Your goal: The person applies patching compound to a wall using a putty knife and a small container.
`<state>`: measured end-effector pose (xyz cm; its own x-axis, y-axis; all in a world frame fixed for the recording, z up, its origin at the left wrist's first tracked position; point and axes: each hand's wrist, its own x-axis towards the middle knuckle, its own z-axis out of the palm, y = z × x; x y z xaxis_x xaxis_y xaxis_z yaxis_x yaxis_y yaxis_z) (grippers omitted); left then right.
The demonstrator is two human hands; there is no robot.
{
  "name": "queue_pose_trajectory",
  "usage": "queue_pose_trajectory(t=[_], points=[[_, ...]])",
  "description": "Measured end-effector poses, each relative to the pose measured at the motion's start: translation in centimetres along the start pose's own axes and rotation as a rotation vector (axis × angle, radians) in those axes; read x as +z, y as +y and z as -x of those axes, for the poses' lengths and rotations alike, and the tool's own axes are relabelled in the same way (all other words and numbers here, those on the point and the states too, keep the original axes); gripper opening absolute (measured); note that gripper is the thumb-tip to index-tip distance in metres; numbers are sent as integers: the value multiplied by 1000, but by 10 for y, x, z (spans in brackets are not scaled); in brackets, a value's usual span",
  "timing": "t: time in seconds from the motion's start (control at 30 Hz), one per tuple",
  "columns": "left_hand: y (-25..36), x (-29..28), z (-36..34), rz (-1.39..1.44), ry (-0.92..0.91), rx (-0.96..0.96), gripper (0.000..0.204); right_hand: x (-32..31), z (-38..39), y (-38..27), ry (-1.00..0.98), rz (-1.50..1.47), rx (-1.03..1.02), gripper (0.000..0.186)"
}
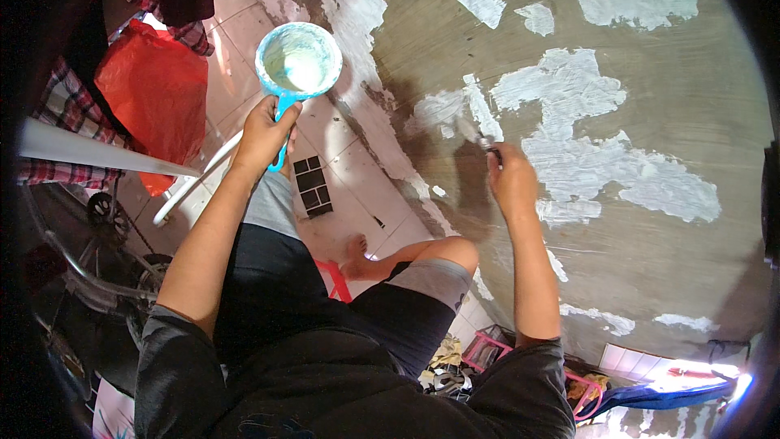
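Note:
My left hand is closed round the handle of a light blue dipper, whose bowl is smeared inside with white paste. Closed on the dark handle of a putty knife, my right hand is at the grey-brown wall. The knife's blade is pale and slightly blurred, at a fresh white smear. Whether the blade touches the wall is hard to tell. Rough white patches of paste spread over the wall to the right and above the knife.
A red plastic bag and plaid cloth hang at left, beside a white pole. Wheeled metal frames stand lower left. A black grate lies on the tiled floor. Pink baskets with cloth sit along the wall's foot.

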<state>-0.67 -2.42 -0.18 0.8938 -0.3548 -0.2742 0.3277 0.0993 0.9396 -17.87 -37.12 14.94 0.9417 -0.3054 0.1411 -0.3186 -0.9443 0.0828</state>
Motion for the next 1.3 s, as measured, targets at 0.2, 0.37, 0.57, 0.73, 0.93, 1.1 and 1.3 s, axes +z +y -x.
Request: queue_pose_trajectory(t=[0.2,0.37,0.57,0.73,0.93,1.1,1.3], points=[[-6,-1,-4,64,-26,8,24,52,1,5,-179,116,60,20],[-1,0,0,28,-6,-12,25,35,-1,33,50,80,-12,17],[-6,-2,-2,17,0,4,26,-24,-7,20,73,-160,-10,19],[-12,3,-6,1,-20,18,27,30,8,44,-35,-301,77,22],[0,-1,2,-49,11,-1,26,67,37,76,186,-345,168,23],[-1,-1,2,-17,9,-13,25,55,60,90,133,-439,282,24],[0,5,0,-81,11,4,25,66,59,72,111,-453,166,25]])
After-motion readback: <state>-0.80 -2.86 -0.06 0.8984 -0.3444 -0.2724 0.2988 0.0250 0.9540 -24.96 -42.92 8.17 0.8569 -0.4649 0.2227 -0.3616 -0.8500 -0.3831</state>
